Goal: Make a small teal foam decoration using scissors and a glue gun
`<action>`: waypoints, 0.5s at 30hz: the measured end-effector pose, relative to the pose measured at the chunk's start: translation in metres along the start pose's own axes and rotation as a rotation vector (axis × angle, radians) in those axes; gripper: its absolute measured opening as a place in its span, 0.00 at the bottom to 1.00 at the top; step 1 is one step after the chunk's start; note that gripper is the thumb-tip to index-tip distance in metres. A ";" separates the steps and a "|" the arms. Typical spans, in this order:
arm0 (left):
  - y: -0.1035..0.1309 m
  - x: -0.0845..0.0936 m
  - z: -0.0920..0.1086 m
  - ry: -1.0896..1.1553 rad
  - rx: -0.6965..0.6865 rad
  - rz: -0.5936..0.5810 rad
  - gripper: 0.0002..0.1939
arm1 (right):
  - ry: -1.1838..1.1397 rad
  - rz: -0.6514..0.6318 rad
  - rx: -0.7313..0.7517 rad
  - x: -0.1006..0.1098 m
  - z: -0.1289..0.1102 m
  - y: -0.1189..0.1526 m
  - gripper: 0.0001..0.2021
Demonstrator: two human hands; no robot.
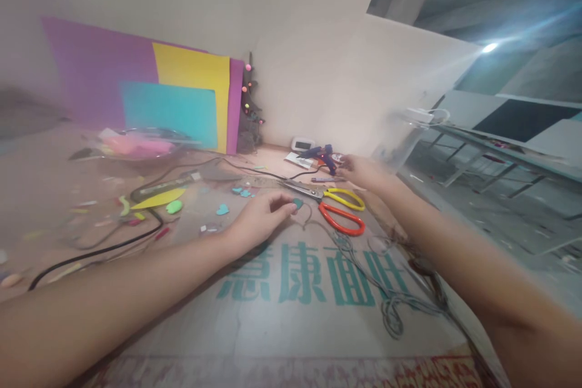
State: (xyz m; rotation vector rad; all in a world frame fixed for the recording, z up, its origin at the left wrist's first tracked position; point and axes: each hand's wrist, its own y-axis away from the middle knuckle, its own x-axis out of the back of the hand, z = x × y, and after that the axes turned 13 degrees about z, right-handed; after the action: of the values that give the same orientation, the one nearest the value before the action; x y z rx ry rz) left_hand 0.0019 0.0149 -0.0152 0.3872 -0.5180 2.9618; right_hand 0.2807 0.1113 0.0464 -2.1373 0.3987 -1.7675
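My left hand (266,218) is over the printed sheet, thumb and fingers pinching a small teal round piece (297,203). Just to the right of it lie large scissors (321,195) with one yellow and one red handle loop, blades slightly apart. My right hand (357,168) is stretched out to the back of the table, beside the handle of a dark blue glue gun (322,154). Its fingers are small and blurred, and whether they touch the gun is unclear. A thin grey string (359,264) runs from near the teal piece to a tangle at the right.
Teal cut-outs (222,210), a yellow leaf shape (159,199) and a green piece (173,207) lie at left, along a black cable (91,253). Behind are a plastic-wrapped pink bundle (140,145), coloured sheets (193,63) against the wall and a small digital clock (302,144).
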 end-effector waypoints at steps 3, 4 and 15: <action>0.000 0.000 -0.001 -0.009 -0.002 0.005 0.11 | -0.080 0.009 -0.055 -0.023 0.004 -0.023 0.26; 0.000 0.000 -0.001 -0.009 -0.002 0.008 0.11 | -0.112 0.005 -0.062 -0.030 0.003 -0.029 0.25; -0.001 0.000 -0.002 0.056 0.028 0.020 0.12 | -0.249 0.084 -0.192 -0.053 -0.012 -0.039 0.18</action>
State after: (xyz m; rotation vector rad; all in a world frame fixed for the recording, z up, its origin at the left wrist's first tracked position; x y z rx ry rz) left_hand 0.0014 0.0171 -0.0169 0.3019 -0.4774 2.9926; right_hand 0.2586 0.1676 0.0177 -2.3981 0.6020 -1.4452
